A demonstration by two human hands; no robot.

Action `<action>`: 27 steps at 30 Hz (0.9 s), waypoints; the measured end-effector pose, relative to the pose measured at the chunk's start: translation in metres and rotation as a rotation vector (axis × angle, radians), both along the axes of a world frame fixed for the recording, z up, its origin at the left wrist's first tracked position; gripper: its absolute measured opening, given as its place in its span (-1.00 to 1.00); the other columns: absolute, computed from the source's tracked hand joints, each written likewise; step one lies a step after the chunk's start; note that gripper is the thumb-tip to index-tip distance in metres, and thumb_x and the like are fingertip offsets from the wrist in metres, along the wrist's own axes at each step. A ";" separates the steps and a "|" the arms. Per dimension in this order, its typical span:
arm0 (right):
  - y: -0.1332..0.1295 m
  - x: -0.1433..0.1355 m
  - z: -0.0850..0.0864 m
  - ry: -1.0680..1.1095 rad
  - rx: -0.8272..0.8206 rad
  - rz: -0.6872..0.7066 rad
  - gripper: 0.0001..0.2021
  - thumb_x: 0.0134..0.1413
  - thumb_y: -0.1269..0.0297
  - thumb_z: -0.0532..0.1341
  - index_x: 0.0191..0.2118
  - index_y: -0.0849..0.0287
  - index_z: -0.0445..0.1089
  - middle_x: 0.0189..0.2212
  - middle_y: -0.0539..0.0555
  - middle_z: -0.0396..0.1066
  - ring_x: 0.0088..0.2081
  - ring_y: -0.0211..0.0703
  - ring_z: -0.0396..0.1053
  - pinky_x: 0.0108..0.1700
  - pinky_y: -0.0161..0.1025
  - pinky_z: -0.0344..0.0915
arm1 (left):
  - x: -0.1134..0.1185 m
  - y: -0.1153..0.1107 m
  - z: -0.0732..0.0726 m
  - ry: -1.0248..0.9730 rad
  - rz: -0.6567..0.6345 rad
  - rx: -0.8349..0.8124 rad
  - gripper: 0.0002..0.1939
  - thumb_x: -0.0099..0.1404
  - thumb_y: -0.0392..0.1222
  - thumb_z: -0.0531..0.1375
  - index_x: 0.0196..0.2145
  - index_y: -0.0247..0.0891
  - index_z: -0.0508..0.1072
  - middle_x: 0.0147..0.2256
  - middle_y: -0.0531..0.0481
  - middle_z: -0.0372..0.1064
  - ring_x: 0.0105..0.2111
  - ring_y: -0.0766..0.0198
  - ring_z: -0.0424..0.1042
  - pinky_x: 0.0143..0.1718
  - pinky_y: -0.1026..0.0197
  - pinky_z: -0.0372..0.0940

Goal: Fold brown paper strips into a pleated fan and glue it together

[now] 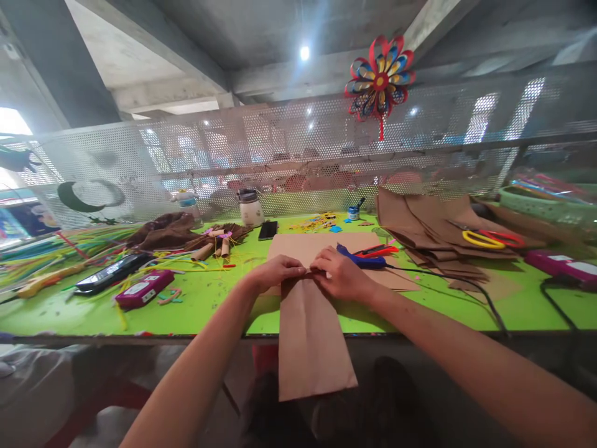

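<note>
A strip of brown kraft paper [310, 336] runs from my fingers down over the table's front edge, with a crease along its length. My left hand [280, 274] pinches its far end on the left side. Close beside it, my right hand [338, 274] pinches the same end from the right, fingers bent. Beneath and beyond my hands lies a flat light brown sheet [289, 246]. A blue glue gun [364, 258] with a black cord rests just past my right hand, next to an orange-red tool [380, 249].
Stacked brown paper [420, 224] lies at right under yellow and red scissors [485, 239]. Purple boxes [145, 289] sit left and right. A phone [268, 230], a jar [250, 207], paper rolls [203, 251] and a blue pot [353, 213] stand toward the perforated screen [280, 143].
</note>
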State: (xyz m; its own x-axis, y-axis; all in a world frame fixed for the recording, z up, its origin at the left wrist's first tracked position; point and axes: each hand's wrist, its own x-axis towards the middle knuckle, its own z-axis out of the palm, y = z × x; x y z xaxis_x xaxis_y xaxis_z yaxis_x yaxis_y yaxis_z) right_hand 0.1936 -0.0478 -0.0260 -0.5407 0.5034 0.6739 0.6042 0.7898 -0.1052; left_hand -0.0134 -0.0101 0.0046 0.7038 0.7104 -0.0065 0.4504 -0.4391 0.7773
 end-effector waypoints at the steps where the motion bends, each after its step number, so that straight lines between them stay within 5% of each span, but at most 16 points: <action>1: 0.001 0.001 0.001 0.069 -0.075 0.005 -0.84 0.00 0.42 0.19 -0.23 0.27 0.39 -0.31 0.15 0.34 -0.24 -0.13 0.26 -0.21 -0.23 0.23 | 0.001 -0.001 0.000 0.003 -0.002 0.002 -0.60 0.16 0.10 0.12 -0.44 -0.36 0.43 -0.55 0.10 0.13 -0.51 0.37 0.05 -0.47 0.30 -0.03; 4: 0.004 0.002 0.003 0.244 -0.382 -0.034 -0.79 -0.03 0.31 0.22 -0.23 0.28 0.41 -0.39 0.09 0.39 -0.42 -0.24 0.29 -0.35 -0.30 0.22 | 0.003 -0.005 0.002 0.007 -0.017 0.014 -0.60 0.17 0.10 0.11 -0.40 -0.36 0.44 -0.51 0.08 0.19 -0.47 0.35 0.10 -0.44 0.29 0.00; 7: 0.006 0.002 0.005 0.316 -0.773 -0.052 -0.69 0.05 0.10 0.16 -0.52 0.25 0.36 -0.66 0.00 0.32 -0.60 -0.31 0.23 -0.52 -0.35 0.13 | 0.005 -0.008 0.004 -0.011 -0.033 0.015 -0.61 0.18 0.09 0.11 -0.40 -0.35 0.43 -0.50 0.08 0.20 -0.46 0.35 0.11 -0.42 0.29 0.01; 10: 0.007 0.003 0.004 0.340 -0.988 -0.042 -0.57 0.10 -0.02 0.08 -0.62 0.20 0.21 -0.82 -0.08 0.16 -0.76 -0.38 0.08 -0.68 -0.39 -0.02 | 0.006 -0.009 0.006 -0.010 -0.033 0.009 -0.62 0.18 0.09 0.11 -0.43 -0.35 0.41 -0.52 0.10 0.16 -0.49 0.37 0.08 -0.45 0.30 -0.01; 21: 0.013 0.009 -0.001 0.362 -1.085 0.090 -0.59 0.05 -0.01 0.14 -0.62 0.20 0.18 -0.85 -0.13 0.15 -0.80 -0.43 0.04 -0.73 -0.44 -0.09 | 0.004 -0.010 0.004 0.017 -0.057 -0.025 -0.61 0.17 0.09 0.11 -0.34 -0.33 0.48 -0.47 0.06 0.28 -0.43 0.32 0.16 -0.38 0.28 0.04; 27: 0.019 0.016 -0.007 0.335 -1.115 0.162 -0.61 0.05 -0.02 0.13 -0.59 0.19 0.18 -0.84 -0.16 0.11 -0.79 -0.44 0.00 -0.71 -0.45 -0.11 | 0.006 -0.012 0.003 0.036 -0.100 -0.041 -0.60 0.20 0.10 0.09 -0.44 -0.35 0.42 -0.53 0.10 0.16 -0.48 0.36 0.08 -0.43 0.29 -0.01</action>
State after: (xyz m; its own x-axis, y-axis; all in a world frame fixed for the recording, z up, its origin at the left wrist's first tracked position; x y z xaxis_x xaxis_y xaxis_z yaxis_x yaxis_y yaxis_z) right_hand 0.2094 -0.0291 -0.0330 -0.5323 0.8462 0.0247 0.3159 0.2256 -0.9216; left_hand -0.0075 -0.0217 0.0077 0.7701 0.6350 -0.0607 0.4341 -0.4518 0.7794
